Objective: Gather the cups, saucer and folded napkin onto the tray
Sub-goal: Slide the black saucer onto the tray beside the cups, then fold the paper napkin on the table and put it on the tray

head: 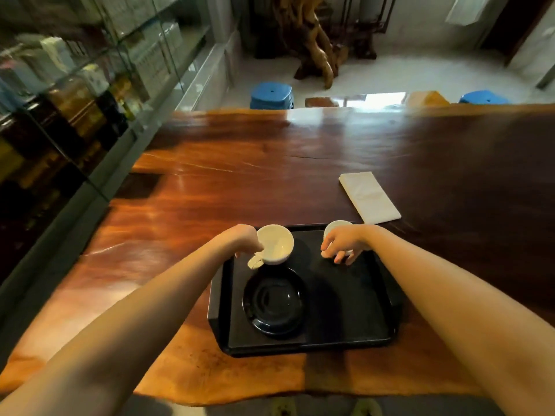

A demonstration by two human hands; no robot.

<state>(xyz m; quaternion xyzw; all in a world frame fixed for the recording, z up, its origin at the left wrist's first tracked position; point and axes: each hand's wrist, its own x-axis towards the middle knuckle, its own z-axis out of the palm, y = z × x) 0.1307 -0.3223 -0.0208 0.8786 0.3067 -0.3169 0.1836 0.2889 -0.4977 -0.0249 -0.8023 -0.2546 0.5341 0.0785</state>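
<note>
Polished wood counter [240, 175] carries the black tray [387, 295], where each hand, left hand [247, 244] and right hand [342, 246], pinches 1 white cup to seat it, saucer [273, 304] aboard, napkin [369, 196] outside.

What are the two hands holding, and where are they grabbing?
The left hand holds a white cup at its near rim and side. The right hand grips another white cup from above, mostly hiding it.

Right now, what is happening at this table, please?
A person is loading a black tray. The left hand holds one white cup over the tray, and the right hand has its grip on a second cup. A black saucer already sits on the tray. The folded napkin lies on the table.
</note>
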